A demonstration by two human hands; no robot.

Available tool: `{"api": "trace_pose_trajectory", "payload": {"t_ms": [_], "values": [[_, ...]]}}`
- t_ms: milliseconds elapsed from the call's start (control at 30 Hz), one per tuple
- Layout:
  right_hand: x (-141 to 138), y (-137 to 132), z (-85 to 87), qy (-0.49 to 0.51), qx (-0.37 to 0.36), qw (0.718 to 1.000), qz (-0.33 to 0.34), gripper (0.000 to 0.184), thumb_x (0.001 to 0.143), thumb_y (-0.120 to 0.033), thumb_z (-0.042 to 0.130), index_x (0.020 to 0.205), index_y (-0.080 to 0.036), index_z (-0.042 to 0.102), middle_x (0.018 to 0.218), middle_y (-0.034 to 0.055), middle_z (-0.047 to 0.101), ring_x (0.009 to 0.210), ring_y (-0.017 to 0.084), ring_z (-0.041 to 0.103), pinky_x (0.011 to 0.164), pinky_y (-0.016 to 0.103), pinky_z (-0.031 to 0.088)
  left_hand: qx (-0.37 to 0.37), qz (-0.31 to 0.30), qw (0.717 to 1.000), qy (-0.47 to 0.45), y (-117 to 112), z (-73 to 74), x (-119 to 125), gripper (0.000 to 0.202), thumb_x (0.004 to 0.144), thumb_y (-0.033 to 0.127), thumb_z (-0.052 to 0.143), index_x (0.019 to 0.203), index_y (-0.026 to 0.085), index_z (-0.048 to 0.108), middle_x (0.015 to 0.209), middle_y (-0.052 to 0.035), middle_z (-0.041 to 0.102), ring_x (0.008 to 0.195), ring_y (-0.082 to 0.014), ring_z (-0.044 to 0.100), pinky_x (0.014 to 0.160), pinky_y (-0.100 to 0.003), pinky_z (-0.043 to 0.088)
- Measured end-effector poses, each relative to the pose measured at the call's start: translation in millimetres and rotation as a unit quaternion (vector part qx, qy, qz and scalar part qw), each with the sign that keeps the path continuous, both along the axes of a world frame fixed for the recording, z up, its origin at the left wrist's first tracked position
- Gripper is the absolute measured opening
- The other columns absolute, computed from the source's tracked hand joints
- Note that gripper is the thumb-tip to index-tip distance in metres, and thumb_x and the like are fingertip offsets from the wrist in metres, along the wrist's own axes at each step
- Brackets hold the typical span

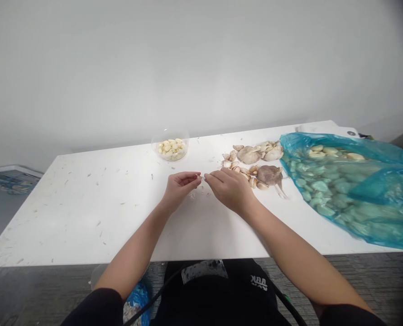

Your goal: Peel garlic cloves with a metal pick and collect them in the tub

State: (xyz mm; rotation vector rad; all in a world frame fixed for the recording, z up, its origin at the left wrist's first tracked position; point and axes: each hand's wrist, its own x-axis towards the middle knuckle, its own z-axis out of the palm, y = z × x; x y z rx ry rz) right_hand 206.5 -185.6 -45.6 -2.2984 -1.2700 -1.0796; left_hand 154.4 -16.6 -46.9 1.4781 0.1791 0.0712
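My left hand [181,186] is closed in a pinch over the white table, with a small pale garlic clove [198,176] mostly hidden between thumb and fingertips. Close beside it, my right hand [228,186] is closed too. A thin, shiny sliver [203,178] shows at its fingertips and reaches the clove; its kind is too small to tell. Loose unpeeled garlic cloves [235,165] lie just beyond the right hand, near a whole garlic bulb [269,174] and partly broken bulbs [249,155]. Bits of skin lie under the hands.
A clear round bowl [187,149] of peeled cloves stands at the table's back edge by the wall. On the right, a large blue plastic bag [385,181] full of garlic spreads over the white table [86,203]. Skin scraps dot the left side. Below stands a blue-lined bin [138,296].
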Motion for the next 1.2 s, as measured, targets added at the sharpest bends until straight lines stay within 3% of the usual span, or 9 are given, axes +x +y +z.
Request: {"api": "trace_pose_trajectory", "payload": {"t_ms": [867,1200], "values": [[-2.1,-0.4,3.2,-0.002,0.0,1.0,-0.004,0.015,0.082,-0.011,0.05,0.082,-0.016,0.065,0.067,0.0001,0.058,0.064,0.011,0.042,0.056,0.028,0.024,0.007,0.001,1.0,-0.001,0.6,-5.0,0.5,0.027,0.067,0.028,0.074,0.09,0.013,0.069,0.098,-0.0111,0.065,0.079,-0.0154,0.062,0.066,-0.027,0.05],[-1.8,-1.0,7.4,-0.005,0.038,0.999,-0.014,0.015,0.084,-0.012,0.051,0.082,-0.015,0.065,0.066,0.0001,0.058,0.063,0.009,0.045,0.054,0.026,0.025,-0.071,0.01,0.997,0.027,0.0,2.4,-0.3,0.029,0.063,0.025,0.076,0.089,0.013,0.069,0.093,-0.0094,0.066,0.079,-0.0162,0.064,0.079,-0.033,0.051]]}}
